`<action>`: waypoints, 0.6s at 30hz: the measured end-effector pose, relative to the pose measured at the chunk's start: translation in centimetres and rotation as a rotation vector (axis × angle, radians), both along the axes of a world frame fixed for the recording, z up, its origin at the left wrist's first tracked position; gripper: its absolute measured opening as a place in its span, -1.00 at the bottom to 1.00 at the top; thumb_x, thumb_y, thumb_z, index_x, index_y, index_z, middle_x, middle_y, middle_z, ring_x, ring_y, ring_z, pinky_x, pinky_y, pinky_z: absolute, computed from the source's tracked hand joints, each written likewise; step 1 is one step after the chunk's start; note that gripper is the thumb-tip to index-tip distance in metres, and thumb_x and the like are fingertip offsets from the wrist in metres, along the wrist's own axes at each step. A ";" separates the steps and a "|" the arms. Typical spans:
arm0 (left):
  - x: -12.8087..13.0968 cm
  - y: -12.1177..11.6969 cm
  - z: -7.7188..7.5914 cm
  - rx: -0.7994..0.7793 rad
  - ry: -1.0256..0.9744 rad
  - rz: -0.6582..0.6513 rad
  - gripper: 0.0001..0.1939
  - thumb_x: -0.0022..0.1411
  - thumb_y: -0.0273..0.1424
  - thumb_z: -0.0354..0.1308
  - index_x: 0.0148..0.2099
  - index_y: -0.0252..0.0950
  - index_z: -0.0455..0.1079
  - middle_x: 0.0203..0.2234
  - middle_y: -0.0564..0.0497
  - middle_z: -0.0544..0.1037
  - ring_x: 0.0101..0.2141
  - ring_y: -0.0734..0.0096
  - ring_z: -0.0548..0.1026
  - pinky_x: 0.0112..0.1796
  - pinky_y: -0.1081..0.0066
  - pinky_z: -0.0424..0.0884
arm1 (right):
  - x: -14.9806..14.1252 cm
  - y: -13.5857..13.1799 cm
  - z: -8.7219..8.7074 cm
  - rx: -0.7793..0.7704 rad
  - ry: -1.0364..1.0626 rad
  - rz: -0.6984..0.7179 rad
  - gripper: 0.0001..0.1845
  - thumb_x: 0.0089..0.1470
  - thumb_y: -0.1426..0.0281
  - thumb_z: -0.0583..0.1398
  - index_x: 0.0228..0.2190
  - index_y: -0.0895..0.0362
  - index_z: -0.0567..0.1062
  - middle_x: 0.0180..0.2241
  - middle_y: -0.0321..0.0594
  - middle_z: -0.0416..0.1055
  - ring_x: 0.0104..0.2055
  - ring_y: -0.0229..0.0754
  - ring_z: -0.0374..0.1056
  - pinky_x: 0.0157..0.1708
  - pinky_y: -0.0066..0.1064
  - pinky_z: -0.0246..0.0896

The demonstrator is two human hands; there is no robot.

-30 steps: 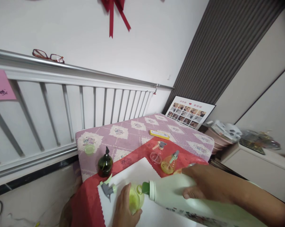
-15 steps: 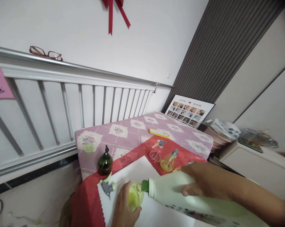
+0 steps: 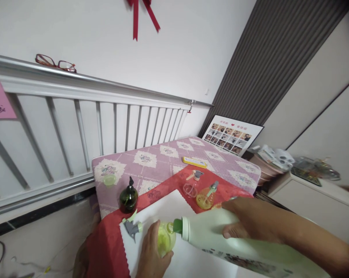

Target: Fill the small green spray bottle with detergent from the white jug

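My left hand (image 3: pixel 154 251) is closed round a small clear spray bottle (image 3: pixel 166 240) without its top, with yellow-green liquid inside. In my right hand (image 3: pixel 243 222) lies a big pale green jug (image 3: pixel 209 231), tipped on its side. Its green spout (image 3: pixel 177 225) meets the small bottle's mouth; whether liquid flows is too fine to tell. A grey and green spray head (image 3: pixel 131 227) rests left of my left hand on a white scallop-edged sheet (image 3: pixel 171 206). Beyond the jug stand a clear spray bottle (image 3: pixel 191 189) and one with yellow liquid (image 3: pixel 206 199).
A dark green pump bottle (image 3: pixel 128 199) and a pale green cap (image 3: pixel 109 180) are at the left. Under the sheet lies a red cloth (image 3: pixel 105 241) over a patterned purple tablecloth (image 3: pixel 168 164). A yellow case (image 3: pixel 194 162) sits farther back. A white radiator (image 3: pixel 105 127) lines the wall.
Both hands keep nearly the same places, with the jug still tipped at the small bottle. The liquid in the small bottle looks more bubbly and stirred.
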State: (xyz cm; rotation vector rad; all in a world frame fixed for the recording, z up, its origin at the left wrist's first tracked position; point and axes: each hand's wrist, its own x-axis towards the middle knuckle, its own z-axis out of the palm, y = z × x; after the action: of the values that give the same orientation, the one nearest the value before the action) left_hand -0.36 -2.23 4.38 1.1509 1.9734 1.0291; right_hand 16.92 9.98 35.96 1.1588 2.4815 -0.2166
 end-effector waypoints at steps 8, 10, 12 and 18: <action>0.1 -0.1 -0.3 0.008 -0.005 0.019 -0.05 -0.10 -0.39 0.13 0.36 -0.36 -0.08 0.35 -0.15 0.12 0.34 0.19 0.07 0.34 0.26 0.00 | -0.1 0.1 0.0 -0.026 -0.005 0.003 -0.62 -0.06 0.00 0.21 -0.33 0.02 0.51 -0.23 -0.13 0.56 -0.24 0.05 0.46 -0.31 -0.26 0.21; 0.0 0.0 -0.4 0.014 -0.002 0.017 -0.05 -0.10 -0.39 0.13 0.36 -0.35 -0.08 0.35 -0.13 0.13 0.34 0.19 0.07 0.34 0.25 0.01 | -0.3 0.0 0.2 -0.034 -0.003 -0.004 -0.63 -0.06 0.01 0.22 -0.34 0.02 0.51 -0.23 -0.14 0.56 -0.23 0.05 0.46 -0.31 -0.27 0.20; 0.0 0.0 -0.3 0.016 -0.005 0.022 -0.06 -0.10 -0.40 0.13 0.35 -0.34 -0.07 0.34 -0.13 0.14 0.33 0.20 0.08 0.34 0.25 0.01 | -0.4 -0.2 0.4 -0.036 -0.003 -0.021 -0.64 -0.06 0.03 0.23 -0.34 0.02 0.51 -0.22 -0.13 0.56 -0.22 0.05 0.46 -0.30 -0.27 0.20; 0.0 0.0 -0.2 0.029 -0.005 0.030 -0.05 -0.11 -0.42 0.12 0.35 -0.35 -0.07 0.34 -0.15 0.16 0.33 0.18 0.10 0.33 0.25 0.04 | -0.4 -0.3 0.4 -0.055 -0.009 -0.028 -0.64 -0.06 0.04 0.23 -0.34 0.03 0.51 -0.21 -0.11 0.56 -0.22 0.05 0.46 -0.31 -0.28 0.21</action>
State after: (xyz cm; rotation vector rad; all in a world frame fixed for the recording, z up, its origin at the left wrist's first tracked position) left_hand -0.31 -2.25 4.15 1.1359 1.9837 1.0780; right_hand 16.50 9.72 36.36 1.1696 2.4376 -0.2849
